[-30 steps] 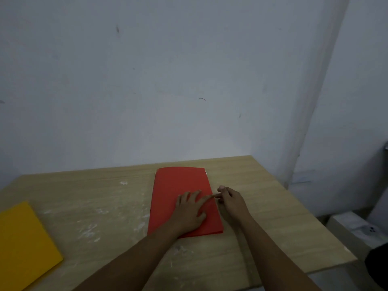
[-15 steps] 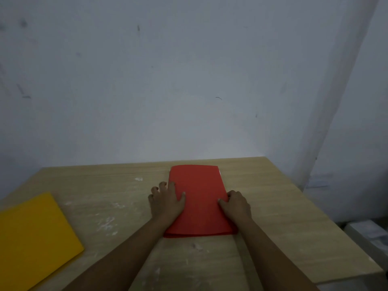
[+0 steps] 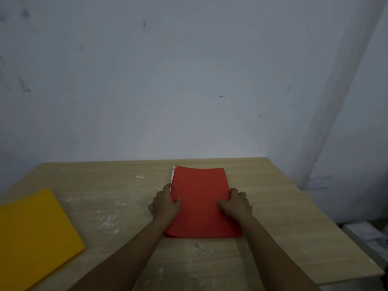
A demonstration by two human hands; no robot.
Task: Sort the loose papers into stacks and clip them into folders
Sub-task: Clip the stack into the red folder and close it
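A red folder (image 3: 200, 198) lies closed on the wooden table (image 3: 283, 217), near its middle. A thin strip of white paper (image 3: 173, 174) sticks out at the folder's far left edge. My left hand (image 3: 165, 204) grips the folder's left edge, thumb on top and fingers curled at the side. My right hand (image 3: 236, 203) grips the right edge the same way. The folder's middle bows up slightly between the two hands.
A yellow folder (image 3: 33, 234) lies flat at the table's left, partly cut off by the frame. White smears mark the tabletop. The wall stands right behind the table. A white box (image 3: 369, 238) sits on the floor to the right.
My left hand slid off the red cover to its left edge, and my right hand took the right edge. Both now grip the sides, and white paper shows at the far left corner.
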